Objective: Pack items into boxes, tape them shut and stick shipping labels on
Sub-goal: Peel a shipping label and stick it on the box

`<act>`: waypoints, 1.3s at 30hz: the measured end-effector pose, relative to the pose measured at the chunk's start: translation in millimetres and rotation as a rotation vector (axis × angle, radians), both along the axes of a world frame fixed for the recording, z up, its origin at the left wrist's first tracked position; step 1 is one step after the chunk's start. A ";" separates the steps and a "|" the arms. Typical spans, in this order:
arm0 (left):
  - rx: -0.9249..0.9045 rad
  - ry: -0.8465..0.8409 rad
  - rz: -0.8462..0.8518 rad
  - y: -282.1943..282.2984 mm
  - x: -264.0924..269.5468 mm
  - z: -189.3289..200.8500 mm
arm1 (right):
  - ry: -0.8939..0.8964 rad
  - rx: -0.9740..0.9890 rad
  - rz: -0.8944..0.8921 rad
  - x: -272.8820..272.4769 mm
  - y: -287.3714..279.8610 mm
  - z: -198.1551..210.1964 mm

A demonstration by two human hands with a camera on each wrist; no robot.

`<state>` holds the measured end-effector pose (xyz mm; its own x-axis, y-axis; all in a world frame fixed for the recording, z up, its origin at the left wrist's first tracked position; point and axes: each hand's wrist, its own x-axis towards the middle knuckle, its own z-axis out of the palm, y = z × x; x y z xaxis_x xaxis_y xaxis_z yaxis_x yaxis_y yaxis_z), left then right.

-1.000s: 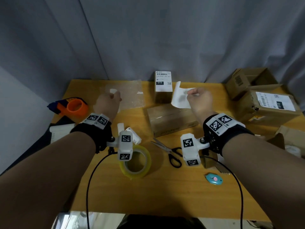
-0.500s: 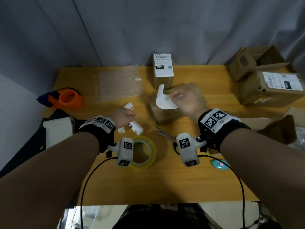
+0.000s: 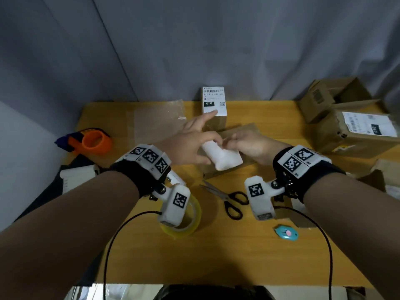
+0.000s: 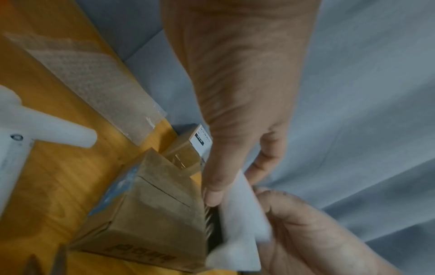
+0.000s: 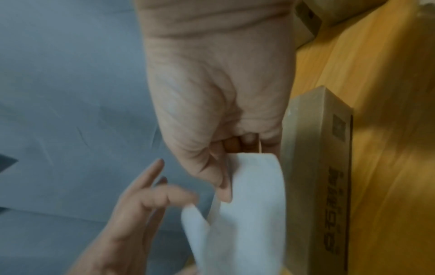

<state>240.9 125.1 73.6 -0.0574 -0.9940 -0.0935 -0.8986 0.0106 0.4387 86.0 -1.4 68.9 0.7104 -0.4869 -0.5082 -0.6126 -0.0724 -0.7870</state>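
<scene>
Label (image 3: 225, 158) held over taped box (image 3: 236, 167) on surface (image 3: 216, 256), apparently not yet stuck. Right hand (image 3: 249, 146) pinched label; left hand (image 3: 190, 146) pinched its edge, fingers spread. Two labelled boxes (image 3: 214, 102) done.

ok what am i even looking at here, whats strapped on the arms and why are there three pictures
A person is packing parcels. The black wristbands with checker tags carry small cameras, so you get three views: one from the head looking down, one along each hand.

The left hand and right hand together hold a white label over a flat cardboard box on the wooden table; the right pinches an edge, the left thumb presses on it.

Also there: scissors, a clear tape roll, an orange tape dispenser, and labelled boxes.
</scene>
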 end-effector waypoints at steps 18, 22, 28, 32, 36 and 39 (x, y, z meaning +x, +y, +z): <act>-0.132 0.909 0.747 -57.9 -52.5 -19.6 | -0.347 0.445 -0.269 -56.6 -88.1 -17.8; -0.132 1.023 0.901 -64.3 -54.7 -31.7 | -0.420 0.414 -0.321 -46.1 -81.2 -27.5; -0.089 0.904 1.042 -70.9 -47.8 -58.7 | -0.350 0.257 -0.490 -29.6 -85.0 -42.7; 0.008 0.948 1.125 -68.5 -41.7 -68.0 | -0.248 -0.049 -0.308 -20.8 -86.1 -55.0; 0.051 0.970 1.184 -68.0 -37.6 -72.1 | -0.201 -0.169 -0.154 -10.5 -82.8 -60.5; 0.105 1.038 1.147 -63.8 -38.7 -70.4 | -0.199 -0.224 -0.083 -6.6 -80.8 -65.5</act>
<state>202.2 61.3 3.2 0.6221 -0.5405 -0.5664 0.2859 -0.5166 0.8071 79.4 -82.2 3.4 0.7384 -0.6314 -0.2370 -0.4594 -0.2135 -0.8622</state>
